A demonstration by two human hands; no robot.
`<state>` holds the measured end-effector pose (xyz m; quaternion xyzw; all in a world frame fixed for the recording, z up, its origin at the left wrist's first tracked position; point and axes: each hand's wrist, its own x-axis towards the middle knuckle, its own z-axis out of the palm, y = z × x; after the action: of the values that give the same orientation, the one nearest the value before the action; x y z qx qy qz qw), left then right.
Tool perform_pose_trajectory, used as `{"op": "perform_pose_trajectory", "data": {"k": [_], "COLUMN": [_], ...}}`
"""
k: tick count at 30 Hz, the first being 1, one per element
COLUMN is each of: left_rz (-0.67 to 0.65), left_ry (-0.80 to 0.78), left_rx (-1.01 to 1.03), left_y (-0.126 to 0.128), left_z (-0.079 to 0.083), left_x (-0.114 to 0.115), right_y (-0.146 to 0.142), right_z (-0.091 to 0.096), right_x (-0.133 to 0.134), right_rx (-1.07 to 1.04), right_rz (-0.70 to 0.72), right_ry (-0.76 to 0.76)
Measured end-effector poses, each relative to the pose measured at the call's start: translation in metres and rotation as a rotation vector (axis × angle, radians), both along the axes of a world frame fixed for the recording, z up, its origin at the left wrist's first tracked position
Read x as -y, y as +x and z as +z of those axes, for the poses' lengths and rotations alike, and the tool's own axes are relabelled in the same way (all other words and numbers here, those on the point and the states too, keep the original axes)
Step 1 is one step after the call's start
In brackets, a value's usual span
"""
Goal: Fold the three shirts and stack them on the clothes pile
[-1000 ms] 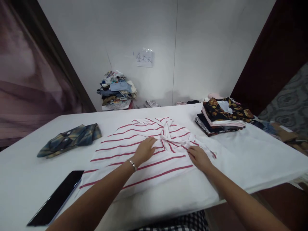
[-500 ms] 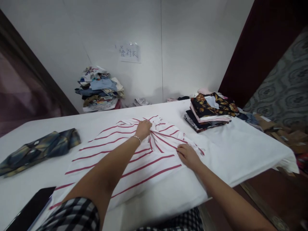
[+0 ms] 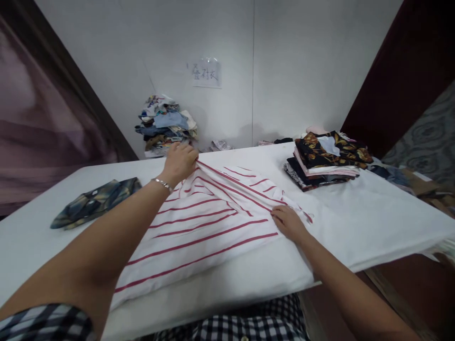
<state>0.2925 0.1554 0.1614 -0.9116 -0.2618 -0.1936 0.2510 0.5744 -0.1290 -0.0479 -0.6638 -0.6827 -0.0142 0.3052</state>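
Observation:
A white shirt with red stripes lies spread on the white table, its upper part drawn into long taut folds. My left hand is closed on the cloth and holds it raised toward the far left. At the other end of the folds, my right hand pinches the shirt low, close to the tabletop. The pulled fabric stretches between both hands. Part of the shirt's left side is hidden behind my left forearm.
A folded plaid shirt lies on the left of the white table. To the back right stands a stack of folded clothes. Against the wall rises a tall heap of clothes, below a paper sign.
My left hand has moved left and lifted the gripped cloth, stretching it into a long fold. My right hand stays on the same part of the shirt. The camera view has swung left.

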Motion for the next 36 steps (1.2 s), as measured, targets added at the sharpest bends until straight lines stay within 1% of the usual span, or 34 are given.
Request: {"op": "perform_pose_trajectory", "data": {"k": [2,3,5,7,9,10,12,13,14,16,17,19,21,23,25,27,29,30,31,33,36], "left_rz": [-0.051,-0.077,-0.097,-0.048,0.053,0.071,0.067,0.048,0.022,-0.033,-0.05,-0.055,-0.032,-0.039,-0.092,-0.184,-0.267,-0.288,-0.29,-0.246,-0.115], "left_ry": [-0.007,-0.031,-0.122,-0.251,-0.365,-0.412,-0.49,-0.523,-0.548,-0.561,-0.549,-0.516,-0.497,-0.477,-0.451,-0.444,-0.447,-0.443,-0.432,-0.396,-0.325], "left_rx": [-0.023,-0.038,-0.077,-0.135,-0.185,-0.202,-0.192,-0.158,-0.108,0.015,0.066,0.108,0.073,0.004,-0.064,-0.119,-0.164,-0.188,-0.211,-0.239,-0.154], "left_y": [-0.025,-0.037,-0.063,-0.089,-0.116,-0.128,-0.148,-0.157,-0.163,-0.171,-0.173,-0.175,-0.174,-0.17,-0.163,-0.155,-0.147,-0.145,-0.144,-0.148,-0.164], "left_z": [-0.002,-0.006,-0.022,-0.049,-0.083,-0.102,-0.135,-0.149,-0.161,-0.174,-0.177,-0.176,-0.17,-0.161,-0.153,-0.147,-0.142,-0.141,-0.14,-0.138,-0.135], "left_x": [0.02,0.033,0.063,0.095,0.125,0.138,0.158,0.165,0.171,0.177,0.179,0.179,0.177,0.174,0.172,0.169,0.165,0.163,0.161,0.158,0.162], "right_y": [0.001,0.001,0.002,0.004,0.007,0.009,0.013,0.014,0.016,0.017,0.018,0.018,0.019,0.02,0.022,0.023,0.023,0.023,0.023,0.023,0.023], "right_z": [-0.001,-0.001,-0.002,-0.004,-0.008,-0.01,-0.014,-0.016,-0.016,-0.016,-0.016,-0.015,-0.016,-0.018,-0.02,-0.02,-0.02,-0.02,-0.02,-0.019,-0.02], "right_x": [0.0,0.001,0.002,0.003,0.004,0.004,0.003,0.003,0.003,0.002,0.002,0.003,0.003,0.003,0.002,0.002,0.002,0.002,0.002,0.002,0.002], "right_rx": [-0.012,-0.022,-0.073,-0.185,-0.303,-0.336,-0.319,-0.282,-0.239,-0.165,-0.141,-0.122,-0.12,-0.114,-0.1,-0.093,-0.095,-0.098,-0.1,-0.107,-0.105], "right_rz": [0.009,0.015,0.004,-0.045,-0.102,-0.121,-0.129,-0.125,-0.115,-0.09,-0.08,-0.076,-0.082,-0.087,-0.091,-0.095,-0.101,-0.105,-0.111,-0.118,-0.122], "right_ry": [0.008,0.015,0.025,0.03,0.033,0.03,0.021,0.017,0.016,0.024,0.027,0.034,0.043,0.049,0.049,0.046,0.044,0.044,0.047,0.047,0.042]}}
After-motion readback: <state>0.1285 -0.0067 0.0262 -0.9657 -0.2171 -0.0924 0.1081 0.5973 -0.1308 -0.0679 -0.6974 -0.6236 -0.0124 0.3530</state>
